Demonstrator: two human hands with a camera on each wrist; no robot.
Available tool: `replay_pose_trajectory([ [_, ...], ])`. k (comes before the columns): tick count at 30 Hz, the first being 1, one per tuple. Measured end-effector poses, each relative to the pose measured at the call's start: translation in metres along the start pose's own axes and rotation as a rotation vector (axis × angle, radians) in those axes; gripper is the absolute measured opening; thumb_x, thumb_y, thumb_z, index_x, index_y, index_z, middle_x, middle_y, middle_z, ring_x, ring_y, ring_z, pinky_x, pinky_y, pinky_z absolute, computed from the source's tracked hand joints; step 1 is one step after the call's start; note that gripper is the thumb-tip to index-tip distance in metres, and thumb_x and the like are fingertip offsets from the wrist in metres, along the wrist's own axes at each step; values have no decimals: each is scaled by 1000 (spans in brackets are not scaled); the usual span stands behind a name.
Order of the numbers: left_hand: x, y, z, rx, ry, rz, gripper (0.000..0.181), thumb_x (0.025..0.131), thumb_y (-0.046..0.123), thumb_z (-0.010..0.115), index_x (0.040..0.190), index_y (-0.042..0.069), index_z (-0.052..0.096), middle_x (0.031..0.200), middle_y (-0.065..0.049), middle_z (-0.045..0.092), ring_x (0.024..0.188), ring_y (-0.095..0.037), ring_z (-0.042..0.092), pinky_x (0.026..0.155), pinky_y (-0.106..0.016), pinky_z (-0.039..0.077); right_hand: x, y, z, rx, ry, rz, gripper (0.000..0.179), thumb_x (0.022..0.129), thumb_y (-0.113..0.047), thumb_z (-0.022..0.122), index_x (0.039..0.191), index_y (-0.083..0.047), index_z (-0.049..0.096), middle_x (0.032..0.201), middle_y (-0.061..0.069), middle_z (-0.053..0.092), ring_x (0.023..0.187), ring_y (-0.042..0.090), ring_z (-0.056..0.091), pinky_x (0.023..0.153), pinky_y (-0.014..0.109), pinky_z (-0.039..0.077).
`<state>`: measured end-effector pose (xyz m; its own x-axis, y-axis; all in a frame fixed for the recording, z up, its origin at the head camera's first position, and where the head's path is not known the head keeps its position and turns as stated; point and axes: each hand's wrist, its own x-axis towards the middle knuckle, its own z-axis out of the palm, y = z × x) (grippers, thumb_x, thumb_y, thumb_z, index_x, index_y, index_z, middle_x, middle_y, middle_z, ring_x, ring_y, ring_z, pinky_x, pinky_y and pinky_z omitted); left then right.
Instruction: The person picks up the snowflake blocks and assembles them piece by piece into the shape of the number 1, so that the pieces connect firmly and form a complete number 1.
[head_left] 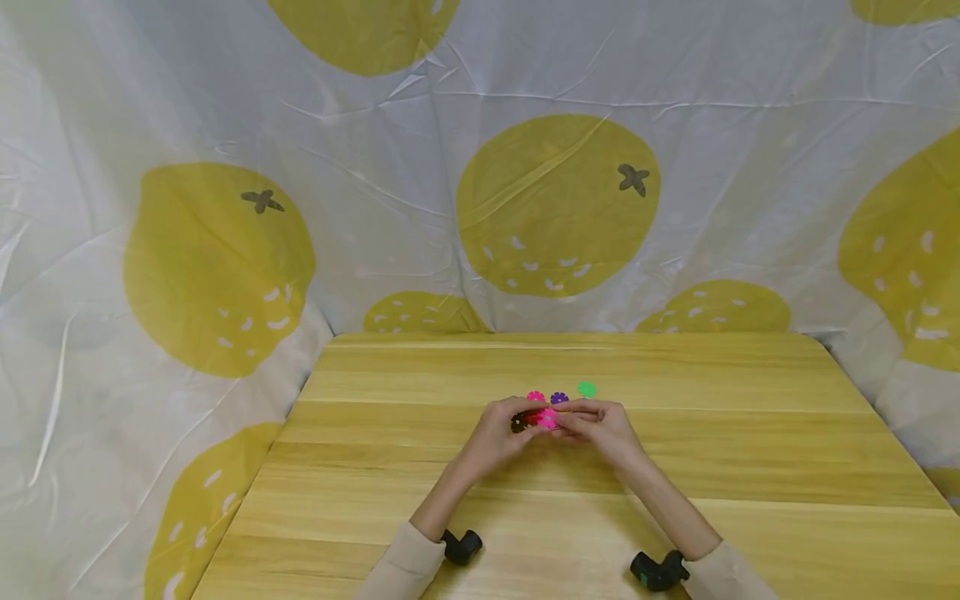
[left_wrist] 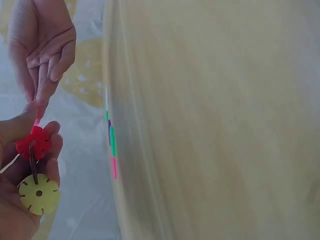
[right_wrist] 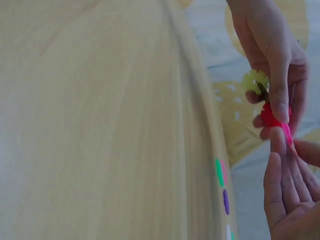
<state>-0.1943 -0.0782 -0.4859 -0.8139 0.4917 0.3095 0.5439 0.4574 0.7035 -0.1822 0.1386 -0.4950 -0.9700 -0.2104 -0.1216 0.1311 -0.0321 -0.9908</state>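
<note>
Both hands meet above the wooden table, around a short chain of notched flower-shaped plastic discs joined edge to edge. My left hand grips the chain near its red disc. A yellow disc hangs at one end, linked by a dark brown disc seen edge-on. At the other end, a bright pink disc is pinched between the thumb and fingers of my right hand. It touches the red disc; fingers hide how far the two are joined.
Beyond the hands, a pink disc, a purple disc and a green disc lie on the table. A lemon-print cloth hangs behind the table's far edge. Black devices sit at both wrists.
</note>
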Motion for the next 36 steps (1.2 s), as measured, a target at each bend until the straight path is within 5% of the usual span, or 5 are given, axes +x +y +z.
replay_pose_trajectory([
  [7, -1, -2, -7, -60, 4, -70, 33, 90, 12, 82, 121, 2, 75, 111, -12, 78, 89, -15, 71, 75, -18, 58, 2, -4, -19, -124, 15, -50, 42, 100, -12, 70, 132, 13, 61, 116, 25, 75, 99, 27, 78, 90, 38, 62],
  [19, 0, -3, -13, -75, 6, -122, 31, 89, 13, 82, 119, 6, 77, 110, -11, 78, 82, -5, 63, 70, -16, 55, 8, -10, -57, -319, 170, 17, 40, 96, -10, 74, 130, 9, 66, 105, 19, 76, 86, 19, 75, 74, 33, 64],
  [36, -1, -8, -16, -101, -4, -158, 30, 89, 14, 82, 117, 4, 78, 102, -10, 76, 78, -4, 61, 67, -17, 54, 21, 0, -64, -389, 135, 92, 42, 93, -13, 78, 129, 7, 68, 102, 16, 77, 78, 14, 69, 63, 26, 57],
])
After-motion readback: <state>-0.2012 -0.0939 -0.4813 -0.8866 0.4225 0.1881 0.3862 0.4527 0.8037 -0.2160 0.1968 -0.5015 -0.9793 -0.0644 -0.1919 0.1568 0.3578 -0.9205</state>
